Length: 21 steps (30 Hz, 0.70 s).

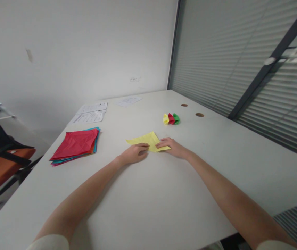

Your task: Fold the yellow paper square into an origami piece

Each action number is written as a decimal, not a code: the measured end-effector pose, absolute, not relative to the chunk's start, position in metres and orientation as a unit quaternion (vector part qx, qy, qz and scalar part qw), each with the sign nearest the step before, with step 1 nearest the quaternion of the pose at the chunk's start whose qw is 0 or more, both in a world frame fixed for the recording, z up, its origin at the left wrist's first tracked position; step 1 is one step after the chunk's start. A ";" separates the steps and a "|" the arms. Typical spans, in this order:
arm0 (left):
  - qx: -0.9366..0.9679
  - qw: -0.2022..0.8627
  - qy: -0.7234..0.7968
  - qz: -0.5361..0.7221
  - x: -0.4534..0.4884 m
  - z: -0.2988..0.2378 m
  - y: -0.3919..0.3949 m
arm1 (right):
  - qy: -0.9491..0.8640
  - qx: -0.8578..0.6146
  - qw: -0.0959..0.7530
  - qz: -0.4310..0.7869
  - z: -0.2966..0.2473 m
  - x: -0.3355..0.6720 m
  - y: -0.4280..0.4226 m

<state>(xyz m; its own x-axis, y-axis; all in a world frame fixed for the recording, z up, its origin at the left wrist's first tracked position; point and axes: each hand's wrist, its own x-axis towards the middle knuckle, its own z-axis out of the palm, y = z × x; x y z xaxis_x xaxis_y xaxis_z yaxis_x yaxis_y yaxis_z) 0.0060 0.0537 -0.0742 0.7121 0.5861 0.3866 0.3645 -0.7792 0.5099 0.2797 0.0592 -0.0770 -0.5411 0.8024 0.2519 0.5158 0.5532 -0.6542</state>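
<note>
A yellow sheet of paper (150, 139), folded into a rough triangle, lies on the white table in front of me. My left hand (135, 153) has its fingers curled over the near edge of the sheet, with the thumb bent in below them. On the sheet's right corner rests my right hand (173, 146), its fingers stretched out flat across the paper. Beyond the hands sit small pleated paper pieces: one yellow (166, 119), one red (171, 119) and one green (176, 119), side by side and touching.
To the left lies a stack of coloured paper sheets (76, 143), red on top. Printed pages (89, 116) are at the far left, near another faint page (129, 101). Two round holes (199, 114) pierce the table (148, 201). An orange chair (5, 166) stands left; blinds (216, 59) line the right.
</note>
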 end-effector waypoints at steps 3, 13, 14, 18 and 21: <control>0.924 0.168 0.243 0.242 0.009 -0.075 0.051 | -0.801 -0.407 0.319 0.303 -0.074 0.278 0.059; 0.949 0.101 0.198 0.222 0.028 -0.068 0.028 | -0.700 -0.555 0.350 0.282 -0.082 0.266 0.063; 0.950 0.102 0.193 0.221 0.029 -0.068 0.026 | -0.698 -0.572 0.341 0.263 -0.083 0.264 0.063; 0.954 0.110 0.173 0.218 0.032 -0.068 0.022 | -0.698 -0.629 0.288 0.184 -0.082 0.258 0.062; 0.953 0.116 0.168 0.223 0.032 -0.069 0.022 | -0.689 -0.666 0.251 0.138 -0.077 0.253 0.059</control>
